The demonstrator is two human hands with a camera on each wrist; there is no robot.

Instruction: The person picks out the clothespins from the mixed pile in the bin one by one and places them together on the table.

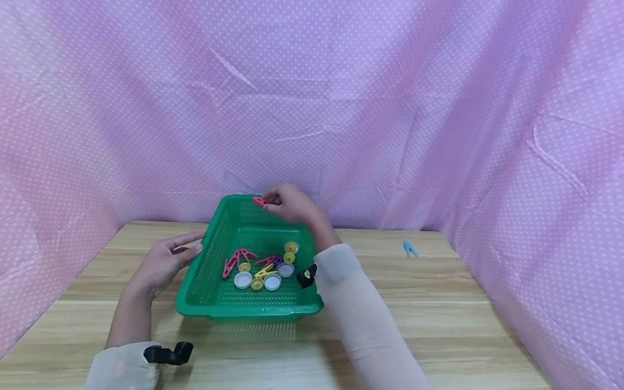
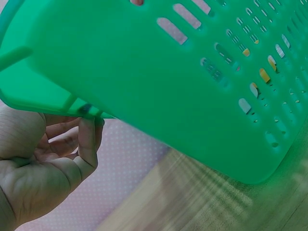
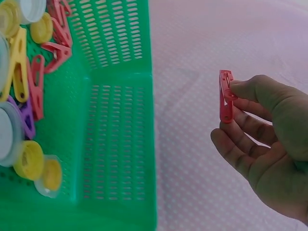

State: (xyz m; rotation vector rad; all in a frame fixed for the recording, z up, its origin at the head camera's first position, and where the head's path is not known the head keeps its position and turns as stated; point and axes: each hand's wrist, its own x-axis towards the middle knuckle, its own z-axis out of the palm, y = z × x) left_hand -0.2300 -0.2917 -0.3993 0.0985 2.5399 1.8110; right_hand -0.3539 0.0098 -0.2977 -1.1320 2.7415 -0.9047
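A green plastic basket point(image 1: 246, 311) with slotted walls sits in the middle of the table. My left hand point(image 1: 162, 264) grips its left rim; the left wrist view shows the fingers point(image 2: 88, 144) bent up at the rim's edge. Over the basket's far edge, my right hand point(image 1: 291, 205) pinches a red clothespin point(image 3: 225, 103) between thumb and fingers. Inside the basket lie several red clothespins point(image 1: 229, 266), a yellow clothespin point(image 1: 264, 271) and a purple clothespin point(image 3: 25, 118). Among them are white round lids point(image 1: 242, 280) and yellow round caps point(image 3: 30, 159).
A light blue clothespin point(image 1: 409, 249) lies on the wooden table point(image 1: 390, 314) at the right. Pink dotted cloth point(image 1: 351, 135) hangs behind the table and along both sides. My right sleeve point(image 1: 370, 319) crosses the basket's right side.
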